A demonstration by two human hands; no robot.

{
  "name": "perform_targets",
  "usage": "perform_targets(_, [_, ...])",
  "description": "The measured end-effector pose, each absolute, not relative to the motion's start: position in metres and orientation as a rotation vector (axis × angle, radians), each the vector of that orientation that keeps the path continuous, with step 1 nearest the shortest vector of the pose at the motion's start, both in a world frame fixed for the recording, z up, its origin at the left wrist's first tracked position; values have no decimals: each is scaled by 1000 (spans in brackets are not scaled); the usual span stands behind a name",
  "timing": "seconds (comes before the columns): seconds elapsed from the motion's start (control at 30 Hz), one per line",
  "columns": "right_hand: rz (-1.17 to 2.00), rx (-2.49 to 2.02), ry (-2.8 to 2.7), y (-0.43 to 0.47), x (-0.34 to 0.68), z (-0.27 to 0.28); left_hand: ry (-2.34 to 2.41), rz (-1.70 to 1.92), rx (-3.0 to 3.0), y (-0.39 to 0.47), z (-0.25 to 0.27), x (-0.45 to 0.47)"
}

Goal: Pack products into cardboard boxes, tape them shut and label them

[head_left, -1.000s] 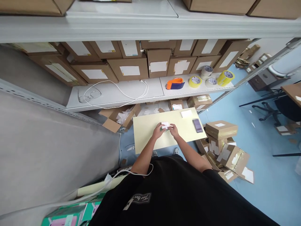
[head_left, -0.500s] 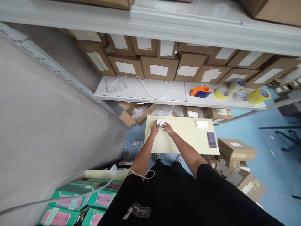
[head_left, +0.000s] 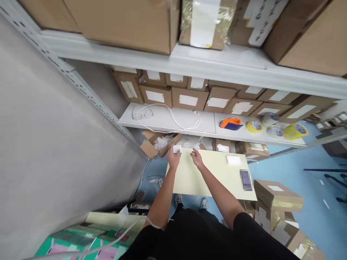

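My left hand (head_left: 173, 159) is closed around a small flat white box (head_left: 177, 148), over the far left corner of the pale yellow table (head_left: 208, 180). The fingers cover part of the box, and a bit of green shows near its lower edge. To the right, my right hand (head_left: 197, 159) is apart from the box, its fingers loosely bent and spread, with nothing visible in them. A white stack of cards or paper (head_left: 233, 160) lies at the table's far right. Nearer on that side is a blurred-out dark purple rectangle (head_left: 246, 180).
Beyond the table, a shelf (head_left: 206, 124) carries a white cable (head_left: 173, 117), glasses (head_left: 142, 114), an orange-and-blue tape dispenser (head_left: 231, 123) and tape rolls (head_left: 254, 126). An open carton (head_left: 162, 142) stands at the back left. Cartons (head_left: 279, 195) are piled on the right.
My right hand has let go of the white box and moved right. My left hand has carried the box slightly left. The view has tilted up, showing more of the upper shelf.
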State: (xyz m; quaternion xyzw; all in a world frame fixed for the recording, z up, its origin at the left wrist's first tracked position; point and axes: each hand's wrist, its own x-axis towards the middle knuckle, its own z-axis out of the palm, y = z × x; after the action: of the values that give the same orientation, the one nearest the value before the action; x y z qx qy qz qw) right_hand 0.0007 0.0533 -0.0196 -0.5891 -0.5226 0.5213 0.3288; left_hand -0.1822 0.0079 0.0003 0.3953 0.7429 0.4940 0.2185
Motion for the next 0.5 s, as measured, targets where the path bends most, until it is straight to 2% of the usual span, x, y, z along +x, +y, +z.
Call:
perform_targets(0.13, [1087,-1540,-1374,61,84,25,1880,1496,955,14,36,-146])
perform_targets(0.33, [744,-1546,-1550,98,201,103,1425,1405,1080,24,88,-58])
perform_targets(0.5, [548,-1505,-1762,168,249,151,1305,1302,1199,2,123,-5])
